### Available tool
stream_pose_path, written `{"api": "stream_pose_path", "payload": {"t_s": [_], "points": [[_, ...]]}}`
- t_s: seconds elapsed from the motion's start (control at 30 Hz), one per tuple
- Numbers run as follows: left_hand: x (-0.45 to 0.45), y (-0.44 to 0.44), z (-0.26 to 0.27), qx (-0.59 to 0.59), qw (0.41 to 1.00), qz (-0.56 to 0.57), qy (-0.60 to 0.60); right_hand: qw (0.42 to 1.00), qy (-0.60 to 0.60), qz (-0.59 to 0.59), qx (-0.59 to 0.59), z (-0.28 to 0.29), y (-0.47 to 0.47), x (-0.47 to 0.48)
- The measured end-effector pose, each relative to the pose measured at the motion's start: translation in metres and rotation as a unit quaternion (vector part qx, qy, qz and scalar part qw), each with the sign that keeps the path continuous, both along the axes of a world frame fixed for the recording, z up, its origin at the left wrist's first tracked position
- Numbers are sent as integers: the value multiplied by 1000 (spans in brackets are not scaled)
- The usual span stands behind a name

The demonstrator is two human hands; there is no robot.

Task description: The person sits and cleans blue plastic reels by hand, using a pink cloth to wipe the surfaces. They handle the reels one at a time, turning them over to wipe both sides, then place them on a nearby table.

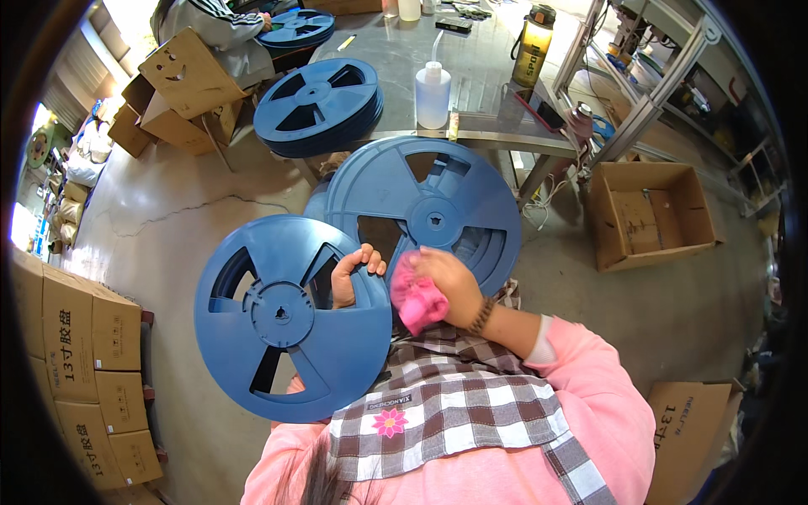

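Note:
A blue plastic reel (341, 360) is held up in front of my body, its flat face towards me. My left hand (352, 271) grips it at the right side, with fingers curled over the rim and the palm showing in a cutout. My right hand (454, 284) clutches a crumpled pink cloth (416, 295) just right of that rim; I cannot tell whether the cloth touches it. Behind, more blue reels (372, 173) lie stacked at my lap, partly hidden by the held reel and my right hand.
A metal table (391, 82) carries a stack of blue reels (297, 107), a squeeze bottle (433, 95), a phone (548, 113) and a drinking bottle (534, 50). One open carton (653, 214) stands right, stacked cartons (76, 341) left. Another person (214, 31) sits at the far left.

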State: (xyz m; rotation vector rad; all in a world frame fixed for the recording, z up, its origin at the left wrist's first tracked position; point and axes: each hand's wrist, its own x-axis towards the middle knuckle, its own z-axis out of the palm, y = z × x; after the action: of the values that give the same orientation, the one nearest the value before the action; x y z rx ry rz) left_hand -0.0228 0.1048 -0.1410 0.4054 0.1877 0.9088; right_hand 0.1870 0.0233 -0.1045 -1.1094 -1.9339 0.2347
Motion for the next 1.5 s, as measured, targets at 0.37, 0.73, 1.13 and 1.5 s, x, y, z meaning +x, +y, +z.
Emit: {"api": "stream_pose_path", "payload": {"t_s": [0.37, 0.73, 1.13, 1.5], "points": [[-3, 3, -1, 42, 998, -23, 32, 886, 176, -405, -145, -76, 89, 172], [-9, -4, -2, -17, 1000, 0, 25, 986, -3, 167, -26, 4, 7, 13], [-1, -3, -2, 48, 996, 76, -1, 904, 115, -367, -185, -1, 220, 72], [-12, -4, -19, 50, 990, 79, 105, 994, -39, 81, 56, -14, 167, -32]]}}
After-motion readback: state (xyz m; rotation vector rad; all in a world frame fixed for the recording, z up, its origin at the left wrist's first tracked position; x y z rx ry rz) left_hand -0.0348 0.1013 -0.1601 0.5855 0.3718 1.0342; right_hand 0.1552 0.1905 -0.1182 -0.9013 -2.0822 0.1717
